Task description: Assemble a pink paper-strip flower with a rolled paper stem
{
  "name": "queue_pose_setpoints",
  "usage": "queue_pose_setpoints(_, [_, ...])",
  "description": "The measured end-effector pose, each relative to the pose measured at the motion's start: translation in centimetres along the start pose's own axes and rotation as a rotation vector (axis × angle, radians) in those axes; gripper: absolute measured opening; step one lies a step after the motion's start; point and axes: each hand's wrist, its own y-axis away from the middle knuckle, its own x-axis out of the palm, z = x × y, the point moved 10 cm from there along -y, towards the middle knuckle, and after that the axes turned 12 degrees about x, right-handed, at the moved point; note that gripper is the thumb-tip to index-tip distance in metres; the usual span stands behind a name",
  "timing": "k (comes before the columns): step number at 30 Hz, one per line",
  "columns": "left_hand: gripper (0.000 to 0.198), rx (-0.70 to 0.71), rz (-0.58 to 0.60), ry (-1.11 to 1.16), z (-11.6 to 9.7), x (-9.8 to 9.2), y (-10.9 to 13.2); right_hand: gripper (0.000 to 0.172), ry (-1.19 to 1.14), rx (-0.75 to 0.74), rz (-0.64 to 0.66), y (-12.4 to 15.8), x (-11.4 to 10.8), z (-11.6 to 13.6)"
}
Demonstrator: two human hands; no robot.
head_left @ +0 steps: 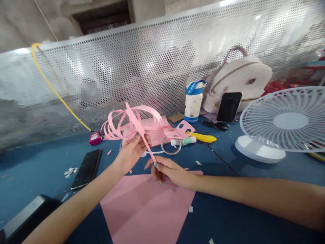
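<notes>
Between my two hands is a pink paper strip (148, 149), slanting from upper left to lower right. My left hand (132, 149) is closed around its upper part, where it widens. Curved pink paper loops (114, 125) fan out above and around that hand; how they join the strip cannot be made out. My right hand (169, 169) pinches the strip's lower end between thumb and finger, its other fingers curled below. Under the right hand lies a flat pink paper sheet (149, 210). A roll of clear tape (171, 145) stands just beyond the right hand.
Behind the loops lie pink sheets (164, 125) and a pink piece with holes (184, 127). A yellow cutter (203, 137), a bottle (193, 103), a backpack (243, 79) and a phone (230, 106) are right of centre. A fan (261, 149) stands far right, another phone (86, 169) left.
</notes>
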Motion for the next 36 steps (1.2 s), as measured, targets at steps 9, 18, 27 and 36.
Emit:
queue_pose_setpoints(9, [0.021, 0.077, -0.129, -0.08, -1.3, -1.8, -0.3, 0.043, 0.008, 0.028, -0.002, 0.1, 0.0, 0.0])
queue_pose_setpoints(18, [0.021, 0.082, -0.179, -0.1, -1.6, -3.2, -0.1, 0.044, 0.074, 0.049, -0.004, 0.2, 0.3, 0.2])
queue_pose_setpoints(27, [0.023, 0.039, -0.176, -0.073, -1.1, -2.6, 0.1, 0.043, 0.063, 0.021, 0.014, 0.3, 0.3, 0.3])
queue_pose_setpoints(36, [0.014, -0.009, -0.072, -0.045, -0.3, -1.2, -0.1, 0.042, 0.021, 0.037, 0.034, 0.1, 0.3, -0.1])
